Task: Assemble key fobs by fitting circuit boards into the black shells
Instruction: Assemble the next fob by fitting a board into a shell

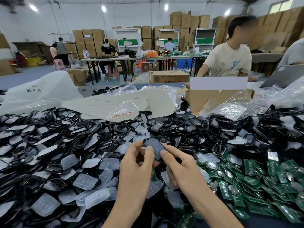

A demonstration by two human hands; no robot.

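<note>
The shell (154,148) has its lower end hidden behind the right hand (179,167) and left hand (137,163) — whether anything sits inside cannot be told; both forearms (128,204) run off the bottom edge; the boards (250,167) spill past the right edge; writing on the bag (41,86) is too small to read.

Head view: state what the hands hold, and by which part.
One black key fob shell, pinched between both hands: left hand at its left edge, right hand at its near end.
</note>
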